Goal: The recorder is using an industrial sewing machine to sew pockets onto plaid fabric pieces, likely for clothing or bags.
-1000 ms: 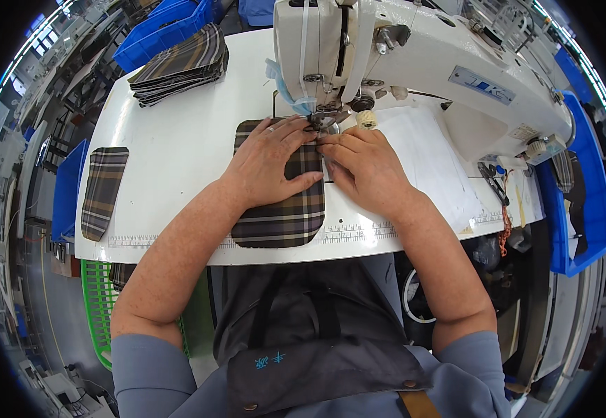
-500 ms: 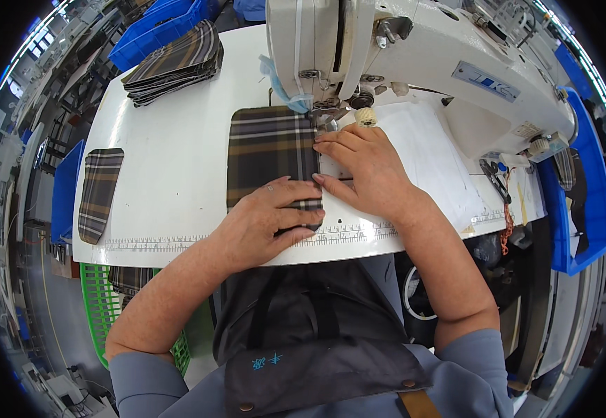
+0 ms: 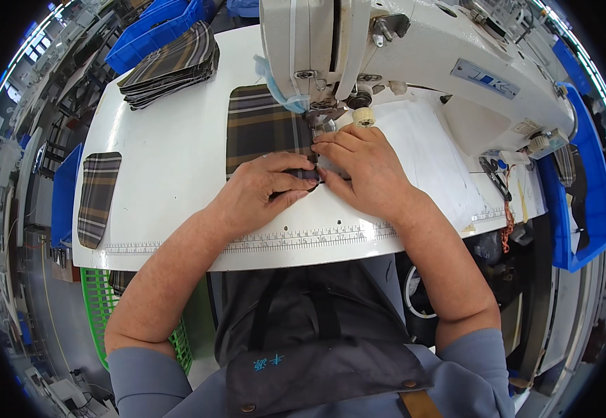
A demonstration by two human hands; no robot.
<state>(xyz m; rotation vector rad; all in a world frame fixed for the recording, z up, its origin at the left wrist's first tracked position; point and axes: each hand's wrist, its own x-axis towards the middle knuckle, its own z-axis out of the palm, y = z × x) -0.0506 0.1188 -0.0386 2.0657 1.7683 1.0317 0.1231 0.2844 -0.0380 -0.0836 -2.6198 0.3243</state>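
Observation:
A dark plaid fabric panel (image 3: 261, 129) with rounded corners lies on the white sewing table, its right edge running under the presser foot (image 3: 324, 123) of the sewing machine (image 3: 303, 42). My left hand (image 3: 265, 184) holds the near right corner, fingers on top and thumb at the edge, closed on the cloth. Across from it, my right hand (image 3: 362, 160) rests with fingers stretched forward along the panel's right edge, close to the presser foot. The two hands almost touch at the corner. The needle's tip is hard to make out.
A stack of plaid panels (image 3: 174, 63) sits at the far left, and a single plaid piece (image 3: 99, 198) nearer on the left. Blue bins (image 3: 585, 202) flank the table. Small snips (image 3: 496, 177) lie at right. A green basket (image 3: 97, 306) stands below the table's left edge.
The plaid panel has slid away from me under the presser foot. My left hand moved forward with its near corner and closed in; my right hand stayed almost in place.

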